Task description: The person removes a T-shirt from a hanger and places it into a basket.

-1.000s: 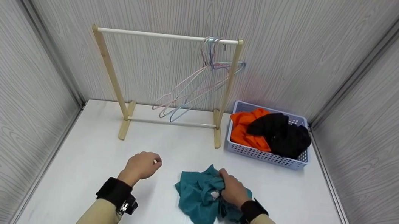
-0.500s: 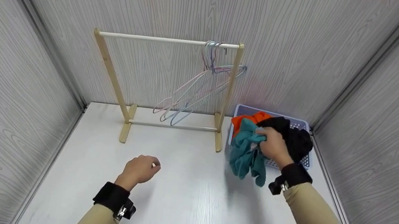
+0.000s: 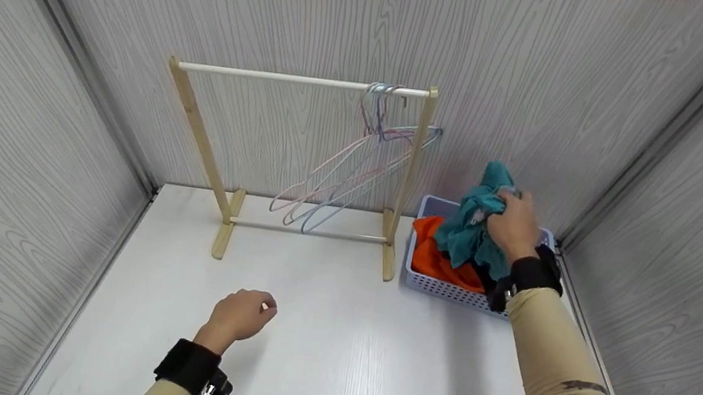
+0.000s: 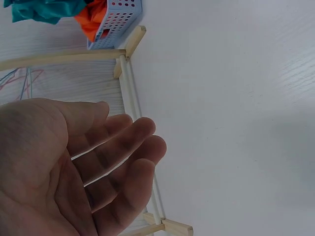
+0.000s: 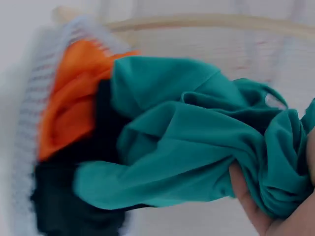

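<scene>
Right hand [image 3: 512, 225] has a bunched-up teal garment [image 3: 472, 229] clenched in its fingers, held up in the air right over the lavender perforated basket [image 3: 441, 288] that sits at the back right of the white table [image 3: 332, 356], just beside the foot of the wooden clothes rack [image 3: 302, 81]. In the right wrist view you can see the teal fabric [image 5: 197, 137] hanging in loose folds above an orange garment [image 5: 69, 108] and a black one [image 5: 74, 206] that are in the basket. Honestly, if it's going in there, I'd lower the bundle until the dangling folds sit inside the rim before letting go, since one flap looks like it droops toward the basket's front wall and could end up draped over the edge. Keep the wrist centred over the pile, not over the rim. Left hand [image 3: 240, 315] is holding nothing, fingers loosely curled, hovering low over the bare table well apart from everything; the left wrist view shows the palm [image 4: 74, 162] relaxed. The pastel wire hangers [image 3: 355, 164] hang at the right end of the rack's rail, close enough to the basket that a wide swing could snag them.
</scene>
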`<state>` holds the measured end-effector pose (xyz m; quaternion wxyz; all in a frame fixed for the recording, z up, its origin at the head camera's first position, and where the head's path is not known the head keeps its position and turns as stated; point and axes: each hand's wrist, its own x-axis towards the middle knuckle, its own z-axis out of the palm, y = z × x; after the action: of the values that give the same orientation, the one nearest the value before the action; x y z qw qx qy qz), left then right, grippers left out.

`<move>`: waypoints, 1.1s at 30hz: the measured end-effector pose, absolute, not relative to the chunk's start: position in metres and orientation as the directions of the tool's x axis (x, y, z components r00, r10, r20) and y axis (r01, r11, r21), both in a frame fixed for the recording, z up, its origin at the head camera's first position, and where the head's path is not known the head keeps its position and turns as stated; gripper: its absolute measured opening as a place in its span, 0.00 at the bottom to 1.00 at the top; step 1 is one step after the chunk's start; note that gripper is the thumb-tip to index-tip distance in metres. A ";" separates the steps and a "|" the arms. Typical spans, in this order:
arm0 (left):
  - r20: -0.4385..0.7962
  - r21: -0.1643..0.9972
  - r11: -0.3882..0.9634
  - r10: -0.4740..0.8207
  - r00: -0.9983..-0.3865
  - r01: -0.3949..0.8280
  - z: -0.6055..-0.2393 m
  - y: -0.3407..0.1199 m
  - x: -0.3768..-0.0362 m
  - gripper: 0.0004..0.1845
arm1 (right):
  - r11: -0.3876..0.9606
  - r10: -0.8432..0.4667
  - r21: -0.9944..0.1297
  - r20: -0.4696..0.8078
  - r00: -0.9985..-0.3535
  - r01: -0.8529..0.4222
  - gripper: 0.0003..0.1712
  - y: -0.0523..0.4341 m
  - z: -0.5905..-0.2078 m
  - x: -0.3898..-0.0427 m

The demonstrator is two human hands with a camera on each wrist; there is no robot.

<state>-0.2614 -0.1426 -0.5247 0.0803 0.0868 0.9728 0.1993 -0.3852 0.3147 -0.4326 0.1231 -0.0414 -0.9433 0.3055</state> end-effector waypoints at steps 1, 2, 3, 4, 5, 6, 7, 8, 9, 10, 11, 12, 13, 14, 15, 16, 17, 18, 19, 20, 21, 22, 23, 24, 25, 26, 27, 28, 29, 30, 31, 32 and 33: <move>-0.126 0.404 0.905 0.202 -0.971 0.136 -0.526 -0.143 -0.259 0.10 | 0.805 0.143 -0.594 0.172 -0.975 0.013 0.29 0.316 -0.445 -0.384; -0.131 0.406 0.904 0.201 -0.971 0.132 -0.528 -0.143 -0.257 0.10 | 0.803 0.130 -0.595 0.135 -0.982 0.024 0.32 0.316 -0.458 -0.382; -0.134 0.407 0.904 0.201 -0.970 0.131 -0.529 -0.144 -0.255 0.10 | 0.805 0.118 -0.592 0.107 -0.987 0.032 0.34 0.316 -0.471 -0.380; -0.138 0.408 0.904 0.200 -0.970 0.128 -0.530 -0.145 -0.253 0.10 | 0.810 0.109 -0.586 0.093 -0.990 0.034 0.35 0.316 -0.483 -0.379; -0.140 0.407 0.905 0.198 -0.970 0.126 -0.532 -0.146 -0.251 0.10 | 0.823 0.106 -0.567 0.099 -0.989 0.031 0.37 0.316 -0.494 -0.377; -0.143 0.407 0.905 0.194 -0.970 0.121 -0.533 -0.146 -0.250 0.10 | 0.847 0.108 -0.531 0.129 -0.986 0.023 0.37 0.315 -0.505 -0.375; -0.143 0.408 0.905 0.194 -0.971 0.120 -0.533 -0.147 -0.249 0.10 | 0.874 0.111 -0.486 0.184 -0.977 0.008 0.37 0.314 -0.514 -0.373; -0.144 0.410 0.904 0.191 -0.971 0.117 -0.533 -0.147 -0.247 0.10 | 0.900 0.109 -0.435 0.251 -0.962 -0.011 0.36 0.313 -0.522 -0.372; -0.145 0.413 0.904 0.190 -0.971 0.116 -0.534 -0.147 -0.246 0.10 | 0.919 0.107 -0.393 0.320 -0.941 -0.029 0.35 0.312 -0.529 -0.370; -0.145 0.415 0.902 0.190 -0.971 0.114 -0.534 -0.147 -0.246 0.10 | 0.933 0.102 -0.356 0.382 -0.918 -0.045 0.34 0.310 -0.535 -0.369; -0.144 0.417 0.901 0.192 -0.971 0.116 -0.534 -0.147 -0.245 0.10 | 0.945 0.093 -0.322 0.432 -0.897 -0.057 0.33 0.309 -0.540 -0.368; -0.143 0.419 0.900 0.193 -0.971 0.118 -0.534 -0.147 -0.244 0.10 | 0.952 0.082 -0.297 0.460 -0.884 -0.066 0.32 0.308 -0.543 -0.367; -0.142 0.418 0.900 0.196 -0.970 0.121 -0.534 -0.147 -0.243 0.10 | 0.952 0.073 -0.297 0.458 -0.886 -0.075 0.31 0.306 -0.546 -0.366; -0.143 0.417 0.901 0.196 -0.970 0.120 -0.534 -0.146 -0.243 0.10 | 0.948 0.064 -0.308 0.432 -0.899 -0.080 0.30 0.305 -0.548 -0.365; -0.144 0.414 0.901 0.201 -0.969 0.125 -0.534 -0.146 -0.243 0.10 | 0.943 0.062 -0.324 0.391 -0.918 -0.074 0.30 0.304 -0.550 -0.362; -0.146 0.414 0.901 0.206 -0.968 0.130 -0.534 -0.145 -0.243 0.10 | 0.939 0.060 -0.338 0.336 -0.940 -0.061 0.31 0.305 -0.552 -0.360; -0.147 0.414 0.901 0.211 -0.966 0.134 -0.533 -0.144 -0.243 0.10 | 0.934 0.057 -0.355 0.269 -0.962 -0.044 0.32 0.305 -0.554 -0.358; -0.149 0.413 0.900 0.216 -0.965 0.138 -0.533 -0.143 -0.243 0.10 | 0.929 0.051 -0.368 0.196 -0.979 -0.025 0.34 0.306 -0.555 -0.355; -0.148 0.413 0.900 0.222 -0.964 0.143 -0.533 -0.142 -0.244 0.10 | 0.924 0.043 -0.383 0.119 -0.992 -0.006 0.36 0.308 -0.556 -0.353; -0.145 0.414 0.898 0.228 -0.963 0.150 -0.534 -0.141 -0.244 0.10 | 0.920 0.030 -0.391 0.047 -0.998 0.009 0.39 0.311 -0.557 -0.351; -0.144 0.416 0.896 0.234 -0.962 0.156 -0.534 -0.140 -0.245 0.10 | 0.919 0.017 -0.394 -0.020 -1.000 0.024 0.42 0.313 -0.558 -0.349; -0.143 0.419 0.894 0.241 -0.960 0.162 -0.535 -0.139 -0.246 0.10 | 0.917 0.004 -0.397 -0.085 -0.996 0.038 0.44 0.316 -0.558 -0.347; -0.141 0.417 0.893 0.248 -0.959 0.170 -0.536 -0.138 -0.247 0.10 | 0.915 -0.008 -0.400 -0.140 -0.990 0.049 0.45 0.319 -0.558 -0.345; -0.139 0.417 0.892 0.254 -0.957 0.176 -0.537 -0.137 -0.248 0.10 | 0.915 -0.017 -0.398 -0.183 -0.983 0.059 0.45 0.321 -0.558 -0.343; -0.137 0.415 0.892 0.257 -0.957 0.180 -0.538 -0.136 -0.248 0.10 | 0.915 -0.023 -0.398 -0.215 -0.976 0.066 0.46 0.324 -0.558 -0.342; -0.137 0.414 0.892 0.260 -0.956 0.183 -0.539 -0.135 -0.249 0.10 | 0.915 -0.030 -0.397 -0.231 -0.972 0.067 0.46 0.326 -0.557 -0.340; -0.141 0.413 0.893 0.258 -0.956 0.180 -0.539 -0.134 -0.250 0.10 | 0.916 -0.037 -0.397 -0.232 -0.972 0.060 0.45 0.329 -0.556 -0.340; -0.144 0.412 0.894 0.258 -0.955 0.179 -0.539 -0.132 -0.251 0.10 | 0.915 -0.042 -0.400 -0.221 -0.974 0.051 0.44 0.331 -0.555 -0.338; -0.145 0.410 0.895 0.256 -0.956 0.177 -0.539 -0.131 -0.253 0.10 | 0.913 -0.045 -0.405 -0.198 -0.979 0.040 0.43 0.333 -0.554 -0.337; -0.146 0.410 0.895 0.254 -0.956 0.176 -0.538 -0.129 -0.255 0.10 | 0.912 -0.045 -0.408 -0.168 -0.985 0.028 0.42 0.335 -0.552 -0.336; -0.143 0.407 0.895 0.256 -0.956 0.179 -0.538 -0.128 -0.257 0.10 | 0.912 -0.046 -0.411 -0.129 -0.991 0.011 0.41 0.337 -0.550 -0.335; -0.141 0.408 0.895 0.257 -0.956 0.181 -0.537 -0.126 -0.259 0.10 | 0.911 -0.047 -0.412 -0.086 -0.995 -0.008 0.39 0.339 -0.548 -0.333; -0.139 0.406 0.896 0.258 -0.956 0.183 -0.536 -0.124 -0.261 0.11 | 0.910 -0.044 -0.413 -0.044 -0.998 -0.022 0.37 0.340 -0.545 -0.332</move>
<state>-0.2611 -0.1236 -0.5360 0.0949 0.1137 0.9689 0.1983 -0.3315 0.3398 -0.5450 -0.0263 0.0171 -0.9770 0.2109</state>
